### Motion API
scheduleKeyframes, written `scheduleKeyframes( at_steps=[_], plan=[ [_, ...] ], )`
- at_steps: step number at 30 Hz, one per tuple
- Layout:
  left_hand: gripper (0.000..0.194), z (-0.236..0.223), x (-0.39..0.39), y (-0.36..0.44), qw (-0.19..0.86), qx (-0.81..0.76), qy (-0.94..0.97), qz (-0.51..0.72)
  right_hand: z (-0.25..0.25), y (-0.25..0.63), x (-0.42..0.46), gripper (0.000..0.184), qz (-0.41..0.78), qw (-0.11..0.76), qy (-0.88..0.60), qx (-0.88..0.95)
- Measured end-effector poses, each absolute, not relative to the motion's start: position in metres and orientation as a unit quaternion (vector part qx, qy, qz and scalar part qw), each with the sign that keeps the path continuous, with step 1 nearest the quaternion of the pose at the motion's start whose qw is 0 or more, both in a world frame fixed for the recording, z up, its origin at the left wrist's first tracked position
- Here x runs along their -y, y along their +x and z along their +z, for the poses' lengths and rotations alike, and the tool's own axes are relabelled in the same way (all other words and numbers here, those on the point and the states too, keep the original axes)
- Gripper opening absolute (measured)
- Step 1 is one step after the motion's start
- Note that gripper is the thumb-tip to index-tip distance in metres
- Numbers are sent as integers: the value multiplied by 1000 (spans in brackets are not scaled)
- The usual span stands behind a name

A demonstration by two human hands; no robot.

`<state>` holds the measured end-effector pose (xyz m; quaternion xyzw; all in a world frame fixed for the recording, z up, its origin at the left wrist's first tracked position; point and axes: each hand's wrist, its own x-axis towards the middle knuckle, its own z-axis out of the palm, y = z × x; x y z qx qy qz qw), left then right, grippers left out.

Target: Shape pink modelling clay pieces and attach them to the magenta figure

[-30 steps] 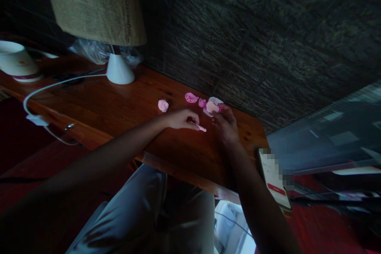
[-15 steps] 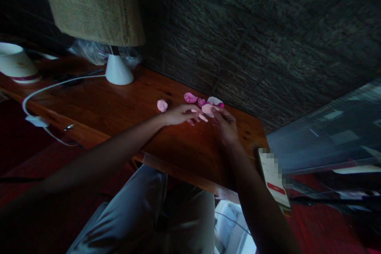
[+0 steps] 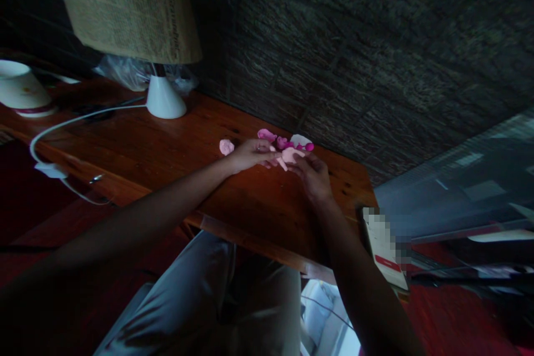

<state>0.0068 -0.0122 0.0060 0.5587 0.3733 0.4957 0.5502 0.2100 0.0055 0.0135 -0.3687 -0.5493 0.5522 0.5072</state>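
My left hand (image 3: 250,154) and my right hand (image 3: 312,175) meet over the wooden table (image 3: 167,150), near its far edge by the wall. Between their fingertips is a pale pink piece of clay (image 3: 291,154), and a small pink clay stick (image 3: 282,163) pokes out under my left fingers. Both hands pinch at this clay. Just behind lie a pink clay lump (image 3: 266,134), darker pink bits (image 3: 283,143) and a white piece (image 3: 300,139). A round pink clay ball (image 3: 226,147) sits to the left of my left hand.
A white lamp base (image 3: 166,99) with a newspaper-print shade (image 3: 129,5) stands at the back left, its white cable (image 3: 62,125) running along the table. A white bowl-like object (image 3: 19,89) is far left. A phone (image 3: 384,250) lies at the table's right corner. A stone wall rises behind.
My left hand moved right and away with the clay stick, up to the pale pink piece. My right hand brought that piece toward it, so the two hands now meet.
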Motion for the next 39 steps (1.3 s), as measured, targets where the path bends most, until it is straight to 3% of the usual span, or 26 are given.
scheduleKeyframes(
  at_steps=[6, 13, 19, 27, 39],
  plan=[
    [26, 7, 14, 8, 547, -353, 557, 516, 14, 212, -6, 36, 532, 498, -378, 572],
    [54, 3, 12, 10, 538, -345, 577, 508, 16, 208, 0, 38, 515, 514, -378, 572],
    [50, 2, 12, 11, 532, -358, 586, 495, 14, 205, 1, 37, 537, 486, -359, 589],
    [25, 2, 11, 11, 523, -360, 588, 501, 16, 205, 1, 32, 538, 485, -343, 599],
    [30, 0, 11, 12, 571, -336, 541, 519, 18, 205, 3, 26, 518, 482, -356, 610]
  ],
)
